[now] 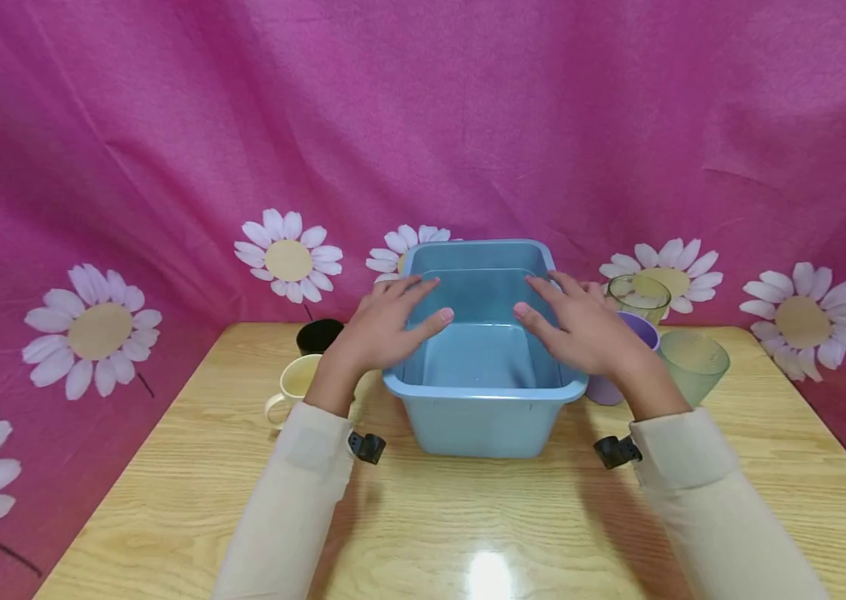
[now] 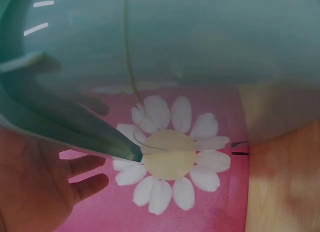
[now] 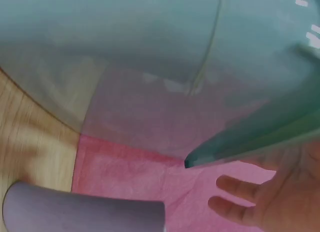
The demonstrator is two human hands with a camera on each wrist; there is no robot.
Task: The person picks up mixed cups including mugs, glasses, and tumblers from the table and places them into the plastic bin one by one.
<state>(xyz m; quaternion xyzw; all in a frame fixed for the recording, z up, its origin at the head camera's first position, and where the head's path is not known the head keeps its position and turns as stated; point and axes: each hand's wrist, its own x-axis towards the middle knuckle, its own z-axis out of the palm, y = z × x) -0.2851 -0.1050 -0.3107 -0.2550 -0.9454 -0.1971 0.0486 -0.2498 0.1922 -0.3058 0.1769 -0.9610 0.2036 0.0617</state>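
A light blue plastic basin [image 1: 478, 425] stands on the wooden table in the middle of the head view, with nothing inside it. My left hand [image 1: 385, 327] is at its left rim, fingers spread and thumb pointing inward over the opening. At the opposite rim is my right hand [image 1: 580, 329], its fingers likewise extended and its thumb over the inside. In the left wrist view, straight fingers [image 2: 90, 187] show beside the basin's rim. The right wrist view has the other hand's fingers [image 3: 235, 189] apart, close to the basin wall [image 3: 150, 31].
Left of the basin are a black cup [image 1: 320, 336] and a cream mug [image 1: 295, 383], partly behind the left wrist. To its right stand a purple cup [image 1: 606, 390], a clear glass [image 1: 638, 300] and a greenish frosted glass [image 1: 696, 367]. A pink flowered cloth [image 1: 423, 125] hangs behind.
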